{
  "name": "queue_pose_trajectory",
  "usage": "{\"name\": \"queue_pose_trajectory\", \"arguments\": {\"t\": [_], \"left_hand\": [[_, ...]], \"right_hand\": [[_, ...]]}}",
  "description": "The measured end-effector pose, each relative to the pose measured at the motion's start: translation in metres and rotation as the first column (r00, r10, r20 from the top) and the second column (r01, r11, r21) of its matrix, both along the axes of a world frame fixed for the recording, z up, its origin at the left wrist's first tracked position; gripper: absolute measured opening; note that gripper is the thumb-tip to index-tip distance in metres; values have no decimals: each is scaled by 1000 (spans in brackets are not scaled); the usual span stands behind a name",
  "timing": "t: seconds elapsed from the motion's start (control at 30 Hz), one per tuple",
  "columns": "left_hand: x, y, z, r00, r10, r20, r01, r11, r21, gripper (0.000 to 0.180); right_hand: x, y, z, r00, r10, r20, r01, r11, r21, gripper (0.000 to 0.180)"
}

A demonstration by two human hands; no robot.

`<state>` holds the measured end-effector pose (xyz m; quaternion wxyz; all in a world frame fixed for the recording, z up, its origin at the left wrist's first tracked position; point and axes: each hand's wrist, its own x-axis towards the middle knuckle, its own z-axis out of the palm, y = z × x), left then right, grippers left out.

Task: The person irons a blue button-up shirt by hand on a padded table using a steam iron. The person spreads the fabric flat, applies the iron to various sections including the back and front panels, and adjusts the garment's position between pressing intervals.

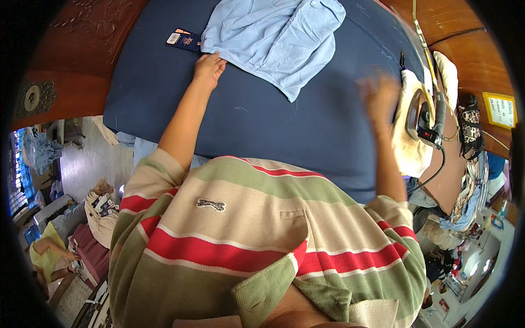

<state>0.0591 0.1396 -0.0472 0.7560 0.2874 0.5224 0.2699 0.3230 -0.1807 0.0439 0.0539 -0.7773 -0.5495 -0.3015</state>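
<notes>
A light blue garment (268,41) with a button lies at the far side of a dark blue padded work surface (262,128). My left hand (210,70) is closed at its near left corner, pinching the hem between thumb and fingers. Dark tags (184,39), one with a white label, lie beside that corner. My right hand (379,94) is over the right part of the surface, apart from the garment and smeared by motion, so its fingers cannot be made out. Close to it on the right, a clothes iron (424,119) rests on a cream cloth pad (406,153).
A hose and cord run from the iron along the right edge. Loose threads (240,108) lie on the padded surface. A patterned pouch (470,128) and folded clothes (470,191) are farther right. At lower left, another person (49,249) is near fabric piles.
</notes>
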Motion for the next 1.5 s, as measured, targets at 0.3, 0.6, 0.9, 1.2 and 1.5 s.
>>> {"name": "queue_pose_trajectory", "arguments": {"t": [0.3,0.6,0.9,1.2,1.5], "left_hand": [[-34,-14,5,996,-26,81,25,1000,19,20],[-14,-6,4,997,-43,63,48,997,-67,29],[-3,-1,5,999,2,41,3,992,-125,33],[3,-4,13,998,36,-58,-41,995,-87,23],[1,15,-4,970,221,104,-187,946,-263,35]], "right_hand": [[223,-139,42,541,-819,-193,697,565,-442,71],[281,-184,31,266,-417,-869,527,818,-232,30],[19,-47,99,715,-269,-646,122,957,-263,48],[-126,99,63,679,-263,-685,-118,882,-456,43],[-135,97,56,666,-329,-670,-7,895,-446,53]]}}
